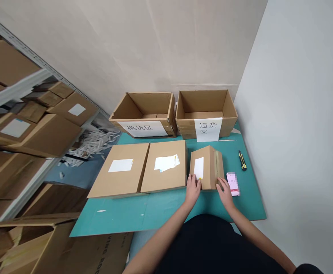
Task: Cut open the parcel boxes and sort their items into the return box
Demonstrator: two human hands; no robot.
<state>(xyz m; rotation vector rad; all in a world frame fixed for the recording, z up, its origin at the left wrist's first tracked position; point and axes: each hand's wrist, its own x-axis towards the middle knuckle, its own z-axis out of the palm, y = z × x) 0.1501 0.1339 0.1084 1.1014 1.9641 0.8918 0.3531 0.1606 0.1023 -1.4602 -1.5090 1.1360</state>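
Observation:
A small taped cardboard box (204, 167) with a white label sits at the right part of the table, turned so that its label face and taped side both show. My left hand (193, 189) grips its near left edge, fingers on the label side. Against the near right edge, by the tape seam, my right hand (225, 192) holds the same box with bent fingers. The box's underside is hidden. Just right of my right hand lies a phone (233, 184) with a lit pink screen. Farther right is a yellow and black box cutter (242, 160).
Two larger labelled boxes (163, 182) (118, 184) stand left on the green table (121, 219). Behind are two open cartons with paper signs (142, 129) (208, 129). A shelf rack (26, 85) full of boxes and an open carton (52, 243) flank the left; walls close the back and right.

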